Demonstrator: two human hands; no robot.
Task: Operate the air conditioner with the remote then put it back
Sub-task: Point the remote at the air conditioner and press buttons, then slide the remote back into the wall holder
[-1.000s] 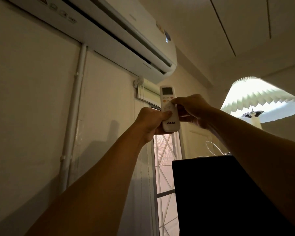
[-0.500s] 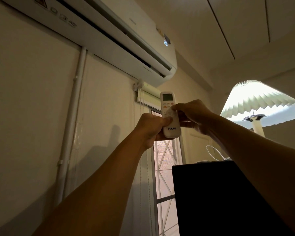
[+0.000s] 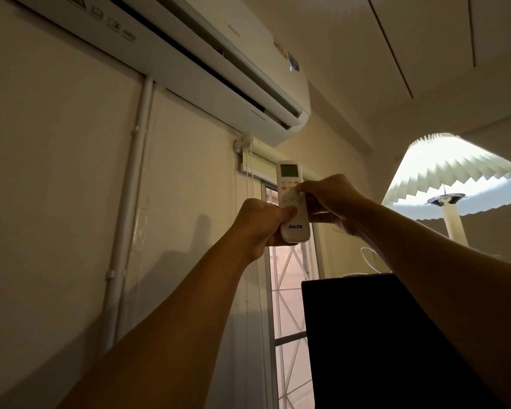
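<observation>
A white wall air conditioner [image 3: 219, 63] hangs high on the wall, its display lit at the right end. Below it I hold a white remote [image 3: 292, 202] upright, marked AUX, with its small screen lit green at the top. My left hand [image 3: 257, 224] grips the remote's lower half from the left, thumb on its face. My right hand [image 3: 331, 199] holds the remote's right side, with a fingertip pressed on the buttons in the middle of its face.
A lit pleated lamp shade [image 3: 455, 175] on a white pole stands at the right. A dark cabinet top [image 3: 381, 335] fills the lower right. A narrow window [image 3: 289, 290] with a roller blind [image 3: 260, 163] sits under the unit. A white pipe [image 3: 133, 187] runs down the wall.
The view has tilted up slightly, so the remote and both hands sit lower in frame. The remote's screen now glows green. Both hands keep their hold.
</observation>
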